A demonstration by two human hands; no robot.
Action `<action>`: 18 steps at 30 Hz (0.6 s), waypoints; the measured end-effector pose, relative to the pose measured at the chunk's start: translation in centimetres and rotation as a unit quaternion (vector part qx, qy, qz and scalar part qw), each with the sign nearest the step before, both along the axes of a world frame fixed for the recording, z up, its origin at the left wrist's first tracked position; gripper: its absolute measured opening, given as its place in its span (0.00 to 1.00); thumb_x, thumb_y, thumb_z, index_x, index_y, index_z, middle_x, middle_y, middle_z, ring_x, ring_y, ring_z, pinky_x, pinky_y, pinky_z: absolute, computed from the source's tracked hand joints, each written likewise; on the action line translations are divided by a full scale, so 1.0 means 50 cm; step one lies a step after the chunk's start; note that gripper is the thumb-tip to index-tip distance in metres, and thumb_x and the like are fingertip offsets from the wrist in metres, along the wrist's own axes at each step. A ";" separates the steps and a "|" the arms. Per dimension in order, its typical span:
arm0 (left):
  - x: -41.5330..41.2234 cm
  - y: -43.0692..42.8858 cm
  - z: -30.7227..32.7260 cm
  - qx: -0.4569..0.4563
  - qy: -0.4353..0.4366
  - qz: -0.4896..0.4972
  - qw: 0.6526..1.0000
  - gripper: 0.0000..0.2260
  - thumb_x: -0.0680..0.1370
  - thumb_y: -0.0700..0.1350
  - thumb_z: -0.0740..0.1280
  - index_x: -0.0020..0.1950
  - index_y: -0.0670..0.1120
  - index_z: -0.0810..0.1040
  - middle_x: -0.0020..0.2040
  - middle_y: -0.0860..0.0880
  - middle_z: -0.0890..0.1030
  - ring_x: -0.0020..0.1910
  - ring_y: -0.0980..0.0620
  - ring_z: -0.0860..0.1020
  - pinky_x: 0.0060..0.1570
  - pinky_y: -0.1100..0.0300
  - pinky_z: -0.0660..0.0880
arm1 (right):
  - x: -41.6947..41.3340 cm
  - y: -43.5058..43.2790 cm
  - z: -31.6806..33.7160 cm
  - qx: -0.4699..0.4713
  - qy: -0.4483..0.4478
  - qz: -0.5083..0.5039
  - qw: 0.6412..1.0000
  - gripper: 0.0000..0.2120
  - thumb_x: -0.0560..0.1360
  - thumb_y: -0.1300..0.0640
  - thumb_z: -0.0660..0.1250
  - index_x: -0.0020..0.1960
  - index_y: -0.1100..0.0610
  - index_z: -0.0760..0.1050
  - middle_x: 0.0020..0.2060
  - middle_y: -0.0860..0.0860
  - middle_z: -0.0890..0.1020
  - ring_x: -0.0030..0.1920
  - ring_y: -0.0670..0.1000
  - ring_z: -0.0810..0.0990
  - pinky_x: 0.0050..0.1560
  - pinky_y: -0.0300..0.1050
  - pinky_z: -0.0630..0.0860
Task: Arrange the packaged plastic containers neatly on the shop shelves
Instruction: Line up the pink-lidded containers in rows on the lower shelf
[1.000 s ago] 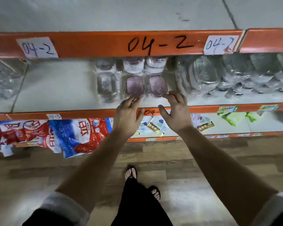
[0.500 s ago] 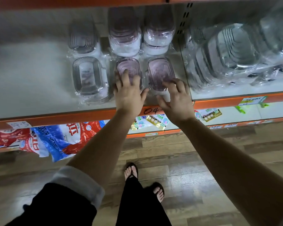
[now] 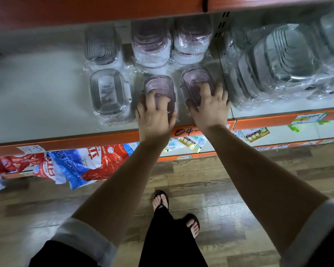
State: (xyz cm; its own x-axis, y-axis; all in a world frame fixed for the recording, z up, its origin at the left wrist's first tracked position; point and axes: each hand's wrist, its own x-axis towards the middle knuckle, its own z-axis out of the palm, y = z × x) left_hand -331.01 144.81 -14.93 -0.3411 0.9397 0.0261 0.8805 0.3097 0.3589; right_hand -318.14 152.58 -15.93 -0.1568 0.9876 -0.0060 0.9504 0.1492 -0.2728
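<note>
2 hands have slid further in than 0.5 s ago: left hand point(image 3: 154, 117) grips the left purple container point(image 3: 159, 84), right hand point(image 3: 210, 110) the right purple container point(image 3: 196, 78), fingers spread and curled over ridged, rounded-rectangular lids in crinkly film, at the shelf point(image 3: 37, 105) front.

Dim shop light, soft blur, glare on wrapping, wide-angle bowing

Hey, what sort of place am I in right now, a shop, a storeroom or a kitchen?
Probably a shop: an orange-edged shelf bearing a handwritten code and a price tag, shrink-wrapped plastic containers in rows, and printed bags on the shelf below.
</note>
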 end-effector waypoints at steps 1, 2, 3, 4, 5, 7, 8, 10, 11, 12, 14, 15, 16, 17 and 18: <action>0.004 -0.010 0.004 0.009 -0.007 -0.002 1.000 0.16 0.77 0.52 0.66 0.61 0.46 0.75 0.70 0.42 0.68 0.62 0.37 0.68 0.63 0.46 0.64 | 0.001 -0.002 0.003 -0.002 0.002 -0.003 1.000 0.25 0.76 0.43 0.65 0.68 0.54 0.66 0.72 0.63 0.63 0.67 0.64 0.66 0.63 0.59 0.65; 0.008 -0.020 0.009 0.017 -0.012 -0.005 1.000 0.16 0.77 0.52 0.66 0.61 0.46 0.76 0.70 0.42 0.68 0.63 0.36 0.68 0.63 0.45 0.64 | 0.003 -0.005 0.007 -0.002 0.008 -0.008 1.000 0.25 0.76 0.44 0.65 0.67 0.56 0.66 0.70 0.63 0.65 0.65 0.64 0.67 0.62 0.58 0.65; 0.012 -0.031 0.015 0.024 -0.015 -0.007 1.000 0.16 0.77 0.52 0.66 0.61 0.45 0.76 0.70 0.41 0.69 0.64 0.36 0.68 0.64 0.45 0.64 | 0.005 -0.010 0.014 -0.002 0.020 -0.017 1.000 0.26 0.75 0.43 0.66 0.66 0.57 0.66 0.68 0.63 0.67 0.64 0.64 0.67 0.62 0.57 0.65; 0.016 -0.043 0.022 0.029 -0.018 -0.007 0.999 0.17 0.77 0.53 0.65 0.61 0.44 0.76 0.70 0.41 0.69 0.64 0.36 0.68 0.64 0.44 0.64 | 0.009 -0.017 0.024 -0.001 0.035 -0.027 0.999 0.27 0.75 0.43 0.66 0.66 0.58 0.66 0.66 0.63 0.68 0.64 0.64 0.68 0.62 0.57 0.65; 0.019 -0.056 0.031 0.034 -0.022 -0.006 0.999 0.18 0.78 0.54 0.64 0.61 0.43 0.76 0.69 0.41 0.70 0.65 0.36 0.68 0.64 0.44 0.64 | 0.013 -0.026 0.034 0.000 0.050 -0.035 0.998 0.27 0.74 0.44 0.66 0.66 0.58 0.66 0.64 0.63 0.69 0.63 0.64 0.68 0.61 0.56 0.65; 0.025 -0.085 0.055 0.042 -0.029 -0.004 0.999 0.22 0.77 0.56 0.62 0.63 0.41 0.75 0.68 0.40 0.71 0.66 0.36 0.68 0.65 0.44 0.64 | 0.025 -0.050 0.058 0.000 0.071 -0.037 0.997 0.29 0.74 0.44 0.67 0.67 0.59 0.66 0.64 0.63 0.69 0.63 0.63 0.68 0.62 0.56 0.65; 0.028 -0.100 0.067 0.044 -0.030 -0.004 0.999 0.24 0.78 0.56 0.62 0.65 0.41 0.74 0.68 0.40 0.71 0.67 0.36 0.68 0.66 0.44 0.64 | 0.033 -0.064 0.071 0.001 0.078 -0.033 0.996 0.29 0.73 0.43 0.67 0.67 0.59 0.67 0.64 0.63 0.69 0.63 0.63 0.68 0.62 0.56 0.65; 0.034 -0.128 0.095 0.042 -0.020 -0.006 0.999 0.26 0.78 0.55 0.65 0.69 0.39 0.72 0.69 0.40 0.71 0.68 0.36 0.67 0.67 0.43 0.63 | 0.050 -0.093 0.097 0.010 0.090 -0.023 0.996 0.29 0.73 0.43 0.67 0.67 0.60 0.68 0.64 0.63 0.70 0.62 0.63 0.69 0.61 0.55 0.66; 0.038 -0.142 0.110 0.038 -0.012 -0.008 0.999 0.26 0.78 0.54 0.66 0.70 0.39 0.71 0.69 0.40 0.70 0.69 0.35 0.67 0.68 0.43 0.63 | 0.059 -0.109 0.112 0.015 0.095 -0.019 0.995 0.30 0.72 0.43 0.68 0.66 0.60 0.69 0.64 0.63 0.71 0.62 0.63 0.69 0.60 0.55 0.66; 0.042 -0.154 0.127 0.035 -0.003 -0.011 0.999 0.27 0.78 0.53 0.67 0.71 0.39 0.70 0.70 0.40 0.70 0.69 0.35 0.66 0.68 0.42 0.63 | 0.068 -0.125 0.128 0.020 0.102 -0.019 0.994 0.30 0.71 0.43 0.69 0.65 0.61 0.70 0.63 0.63 0.71 0.61 0.63 0.70 0.59 0.55 0.66; 0.053 -0.181 0.163 0.035 0.006 -0.016 0.999 0.27 0.77 0.52 0.67 0.71 0.38 0.70 0.70 0.39 0.70 0.69 0.33 0.66 0.68 0.42 0.64 | 0.085 -0.157 0.162 0.024 0.119 -0.027 0.992 0.29 0.70 0.42 0.70 0.63 0.60 0.72 0.61 0.62 0.72 0.60 0.63 0.70 0.57 0.56 0.66; 0.059 -0.196 0.182 0.039 0.009 -0.017 0.999 0.27 0.77 0.52 0.67 0.71 0.38 0.70 0.70 0.39 0.71 0.68 0.33 0.66 0.68 0.42 0.64 | 0.093 -0.174 0.179 0.023 0.123 -0.031 0.992 0.30 0.69 0.40 0.69 0.62 0.59 0.72 0.61 0.62 0.73 0.60 0.63 0.70 0.57 0.57 0.66; 0.066 -0.212 0.201 0.044 0.011 -0.018 0.999 0.27 0.77 0.52 0.67 0.71 0.38 0.71 0.70 0.39 0.71 0.68 0.32 0.67 0.67 0.41 0.64 | 0.101 -0.191 0.198 0.021 0.123 -0.034 0.992 0.31 0.68 0.38 0.67 0.62 0.58 0.72 0.60 0.61 0.73 0.60 0.63 0.71 0.57 0.57 0.66; 0.073 -0.228 0.220 0.046 0.013 -0.020 0.999 0.27 0.77 0.52 0.67 0.71 0.38 0.71 0.69 0.39 0.71 0.68 0.32 0.67 0.67 0.41 0.65 | 0.109 -0.207 0.216 0.019 0.124 -0.035 0.991 0.32 0.67 0.36 0.64 0.62 0.58 0.72 0.60 0.61 0.73 0.59 0.63 0.71 0.57 0.57 0.65; 0.081 -0.244 0.239 0.047 0.015 -0.022 0.999 0.27 0.77 0.53 0.67 0.71 0.38 0.71 0.70 0.39 0.71 0.68 0.32 0.67 0.67 0.40 0.65 | 0.117 -0.224 0.236 0.018 0.132 -0.032 0.991 0.33 0.66 0.35 0.62 0.62 0.58 0.72 0.60 0.61 0.74 0.59 0.63 0.71 0.57 0.57 0.65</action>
